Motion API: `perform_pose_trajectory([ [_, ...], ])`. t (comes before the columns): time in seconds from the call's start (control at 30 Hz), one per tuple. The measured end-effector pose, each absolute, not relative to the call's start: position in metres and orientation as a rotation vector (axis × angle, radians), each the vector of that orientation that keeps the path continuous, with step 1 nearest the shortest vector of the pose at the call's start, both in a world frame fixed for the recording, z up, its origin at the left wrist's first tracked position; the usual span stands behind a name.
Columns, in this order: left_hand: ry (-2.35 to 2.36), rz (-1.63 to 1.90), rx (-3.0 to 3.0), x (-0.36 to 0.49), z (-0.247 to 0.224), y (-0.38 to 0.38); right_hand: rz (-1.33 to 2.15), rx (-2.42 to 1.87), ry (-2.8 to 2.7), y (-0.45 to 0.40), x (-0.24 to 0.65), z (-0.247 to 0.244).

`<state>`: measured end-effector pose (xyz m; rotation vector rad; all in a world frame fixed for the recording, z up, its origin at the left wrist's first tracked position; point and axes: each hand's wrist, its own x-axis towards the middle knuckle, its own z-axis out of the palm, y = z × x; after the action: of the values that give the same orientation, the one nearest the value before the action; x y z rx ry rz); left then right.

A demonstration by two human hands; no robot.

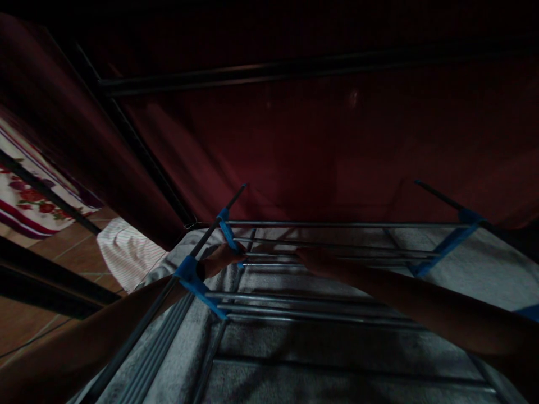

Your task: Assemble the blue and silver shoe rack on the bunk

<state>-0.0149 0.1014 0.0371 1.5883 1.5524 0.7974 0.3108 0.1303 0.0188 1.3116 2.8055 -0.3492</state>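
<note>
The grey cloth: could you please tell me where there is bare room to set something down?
The grey cloth looks bare between the far right blue bracket, the right forearm and the blue piece at the right edge. Crowded: the far left blue bracket, with the left hand, and the far rods, with the right hand.

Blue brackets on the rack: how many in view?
4: far-left bracket beside the left hand; near-left bracket; far-right bracket; near-right bracket, cut by the picture's edge. More may be hidden.

No readable text
In this dim view, no label, brand, number or sign can be made out on any surface.
</note>
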Motion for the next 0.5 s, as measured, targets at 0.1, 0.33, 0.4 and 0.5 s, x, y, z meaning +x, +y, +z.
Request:
perform_pose_trajectory([
  [0.1, 1.561, 0.799, 1.585, -0.0138, 0.0365, 0.1012, -0.358, 1.329, 2.796, 0.1323, 0.3109, 0.0165],
  [0.33, 1.602, 0.778, 1.6, -0.0131, 0.0337, 0.103, -0.379, 1.305, 2.811, 0.1336, 0.3102, 0.0171],
  [0.4, 1.591, 0.761, 1.607, -0.0127, 0.033, 0.1031, -0.369, 1.3, 2.82, 0.1332, 0.3102, 0.0166],
  [0.5, 1.553, 0.751, 1.597, -0.0124, 0.0326, 0.1037, -0.355, 1.307, 2.82, 0.1338, 0.3115, 0.0144],
])
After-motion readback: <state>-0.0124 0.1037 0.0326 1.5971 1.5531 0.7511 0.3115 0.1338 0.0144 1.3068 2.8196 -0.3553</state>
